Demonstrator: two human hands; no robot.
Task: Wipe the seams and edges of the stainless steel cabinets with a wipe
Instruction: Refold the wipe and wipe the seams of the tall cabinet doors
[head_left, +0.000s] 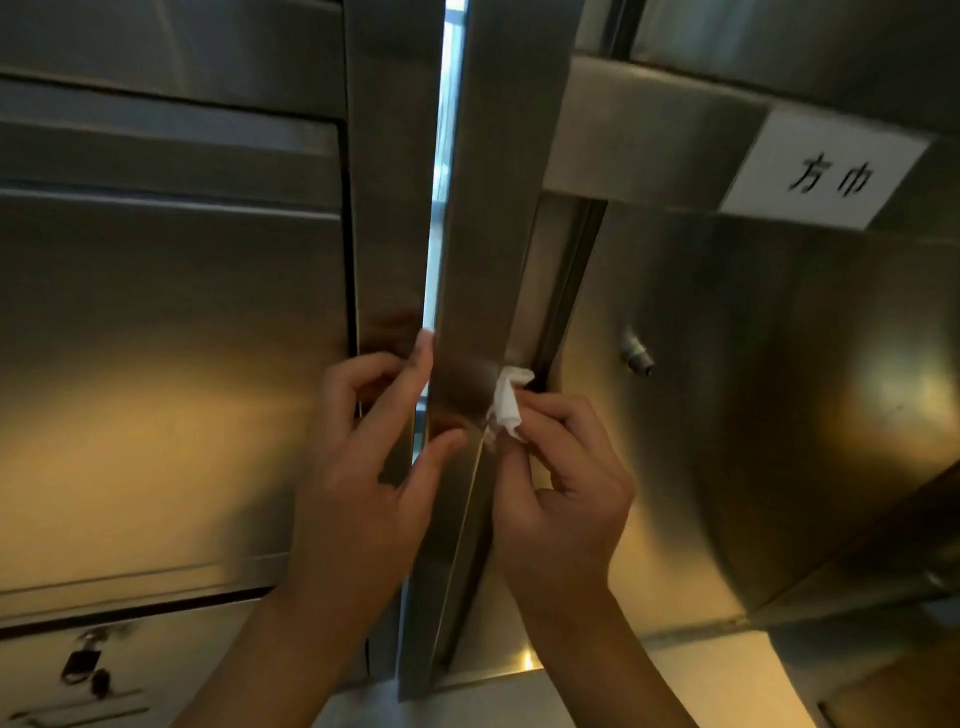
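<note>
Two bare hands present: the right hand (558, 483) pinches one crumpled white wipe (508, 401) against the vertical edge of the right brushed stainless steel cabinet (727, 415); the left hand (363, 467), fingers loosely curled, holds nothing, its fingertips at the narrow gap (435, 208) beside the left brushed stainless steel cabinet (156, 338). Beyond: one small metal lock cylinder (636, 356) and one white paper label (826, 169) with two black characters on the right cabinet.

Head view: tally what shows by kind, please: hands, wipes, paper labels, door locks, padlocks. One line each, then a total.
Hands: 2, left hand and right hand
Wipes: 1, white wipe pinched by the right hand
Paper labels: 1, white label
Door locks: 1, lock cylinder
Padlocks: 1, dark padlock, blurred
Total: 6
</note>
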